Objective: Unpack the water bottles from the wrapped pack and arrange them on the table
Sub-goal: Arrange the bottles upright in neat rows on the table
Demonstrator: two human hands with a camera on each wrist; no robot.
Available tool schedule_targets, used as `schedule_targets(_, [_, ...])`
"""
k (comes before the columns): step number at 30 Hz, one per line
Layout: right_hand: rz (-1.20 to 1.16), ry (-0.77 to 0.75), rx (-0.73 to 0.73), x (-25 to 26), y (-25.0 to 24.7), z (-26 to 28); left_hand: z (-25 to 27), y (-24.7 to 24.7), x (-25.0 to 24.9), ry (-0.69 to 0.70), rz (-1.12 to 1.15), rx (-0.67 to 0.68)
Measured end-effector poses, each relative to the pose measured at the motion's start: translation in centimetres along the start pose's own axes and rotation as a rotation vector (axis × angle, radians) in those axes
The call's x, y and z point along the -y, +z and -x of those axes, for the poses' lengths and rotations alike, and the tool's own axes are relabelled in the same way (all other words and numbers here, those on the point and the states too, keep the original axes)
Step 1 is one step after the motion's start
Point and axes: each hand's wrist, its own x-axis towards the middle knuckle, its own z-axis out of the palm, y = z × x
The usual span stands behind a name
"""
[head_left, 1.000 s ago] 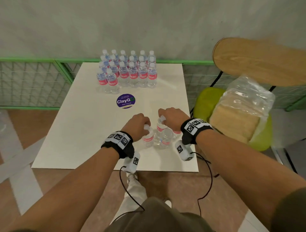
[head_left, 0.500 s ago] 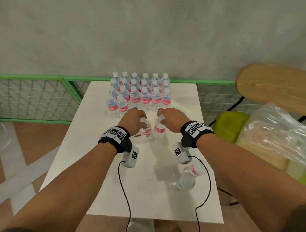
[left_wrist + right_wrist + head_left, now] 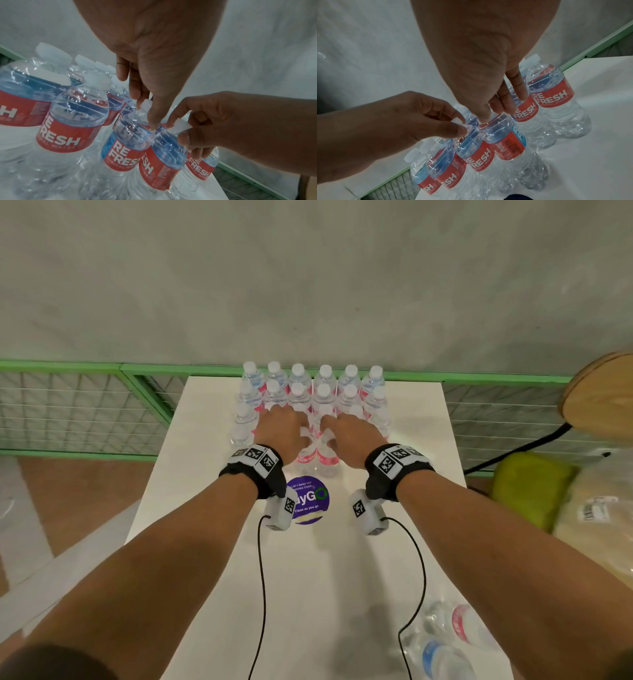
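Several clear water bottles with red labels (image 3: 310, 392) stand in rows at the far end of the white table (image 3: 212, 474). My left hand (image 3: 291, 433) pinches the white cap of one bottle (image 3: 130, 146) just in front of those rows. My right hand (image 3: 337, 434) pinches the cap of a second bottle (image 3: 503, 138) right beside it. The two held bottles (image 3: 317, 457) touch each other and lean slightly. Both pinches show in the wrist views, the left hand (image 3: 145, 108) and the right hand (image 3: 489, 115).
Two more bottles (image 3: 445, 638) sit at the table's near right corner, under my right forearm. A purple round sticker (image 3: 310, 501) lies mid-table. A green chair (image 3: 527, 487) with crumpled clear wrap (image 3: 599, 508) stands to the right. A green wire fence (image 3: 85, 405) runs behind.
Both hands have carried one bottle each from the cluster at the near edge across the table to the front of the far rows. Two bottles stayed behind.
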Motion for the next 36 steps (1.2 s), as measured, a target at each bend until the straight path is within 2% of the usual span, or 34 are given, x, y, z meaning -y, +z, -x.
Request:
schedule_targets(3, [-0.040, 0.006, 0.005, 0.0, 0.1, -0.3, -0.4, 0.2, 0.8, 0.018, -0.019, -0.016])
schedule_targets(8, [-0.142, 0.137, -0.035, 0.1, 0.4, 0.6, 0.1, 0.3, 1.4, 0.054, -0.066, -0.030])
schedule_targets(14, [-0.233, 0.097, -0.015, 0.3, 0.4, 0.4, 0.2, -0.3, 1.9, 0.092, -0.030, 0.047])
schedule_targets(17, [-0.266, 0.125, -0.011, 0.7, 0.3, 0.5, 0.5, -0.1, 1.8, 0.092, -0.011, 0.050])
schedule_targets(28, [-0.284, 0.174, -0.102, 1.5, 1.2, 0.9, 0.7, 0.6, 1.9, 0.065, -0.056, -0.033])
schedule_targets(36, [-0.355, 0.232, -0.044, 1.6, 1.0, 0.9, 0.9, 0.7, 1.9, 0.053, -0.011, -0.063])
